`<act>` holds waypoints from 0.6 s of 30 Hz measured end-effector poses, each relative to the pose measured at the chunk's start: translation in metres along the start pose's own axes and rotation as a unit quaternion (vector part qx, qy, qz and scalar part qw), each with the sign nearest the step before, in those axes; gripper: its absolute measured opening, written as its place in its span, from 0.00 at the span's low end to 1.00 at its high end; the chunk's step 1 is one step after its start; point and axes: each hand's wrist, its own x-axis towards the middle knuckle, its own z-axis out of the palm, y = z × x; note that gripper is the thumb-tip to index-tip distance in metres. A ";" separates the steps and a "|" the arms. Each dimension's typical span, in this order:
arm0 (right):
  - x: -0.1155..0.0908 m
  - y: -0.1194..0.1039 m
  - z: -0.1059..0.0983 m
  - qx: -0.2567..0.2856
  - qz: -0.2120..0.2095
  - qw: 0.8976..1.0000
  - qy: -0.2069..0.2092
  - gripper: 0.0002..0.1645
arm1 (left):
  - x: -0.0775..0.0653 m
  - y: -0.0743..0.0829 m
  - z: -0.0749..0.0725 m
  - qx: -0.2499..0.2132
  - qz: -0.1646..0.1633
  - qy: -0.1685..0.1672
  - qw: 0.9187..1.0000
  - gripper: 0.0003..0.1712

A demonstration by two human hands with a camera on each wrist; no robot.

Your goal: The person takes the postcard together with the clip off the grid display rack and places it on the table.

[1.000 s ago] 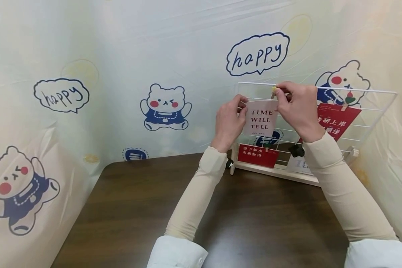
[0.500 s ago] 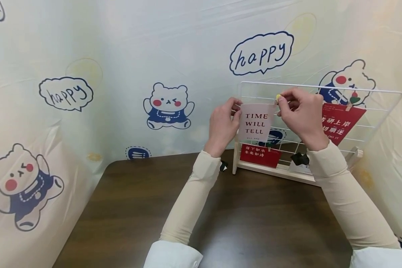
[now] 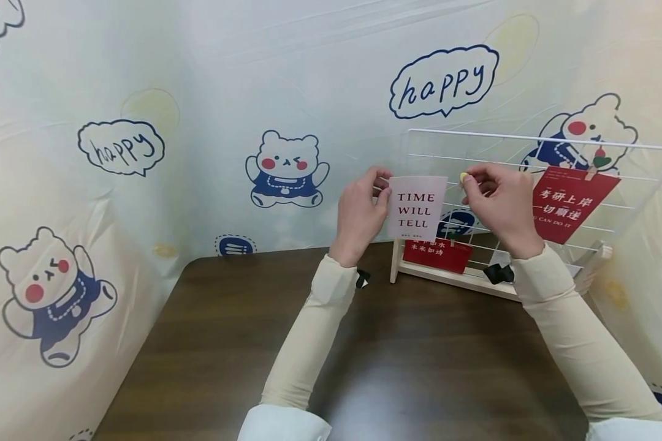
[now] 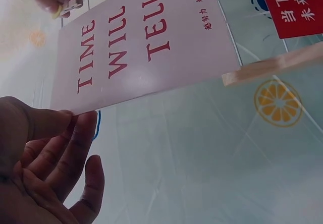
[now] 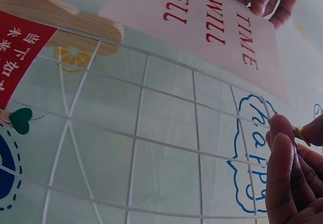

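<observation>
Pink card (image 3: 416, 208) free of the rack (image 3: 447, 275), apparently mid-unclipping.
Left hand (image 3: 361, 214) pinches its edge, by the rack's left end; right hand (image 3: 502, 205) pinches the clip (image 3: 463, 177) (apart from the card). Next likely calls for laying card down.

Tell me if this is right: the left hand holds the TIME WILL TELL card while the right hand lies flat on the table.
Not quite: the right hand is up off the table, pinching a small yellow piece, as the head view shows. The left hand does hold the TIME WILL TELL card.
</observation>
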 end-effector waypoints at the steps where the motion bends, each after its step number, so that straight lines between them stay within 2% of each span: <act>1: 0.000 0.001 0.001 0.000 0.000 1.000 -0.001 0.19 | -0.001 -0.001 -0.001 0.001 0.001 0.000 1.000 0.12; 9: -0.006 0.008 0.009 -0.007 -0.020 1.000 0.000 0.17 | -0.007 -0.008 -0.009 -0.015 0.007 0.006 1.000 0.12; 18: -0.025 0.015 0.023 -0.017 -0.033 0.999 -0.016 0.11 | -0.021 -0.018 -0.013 -0.024 0.004 0.010 1.000 0.11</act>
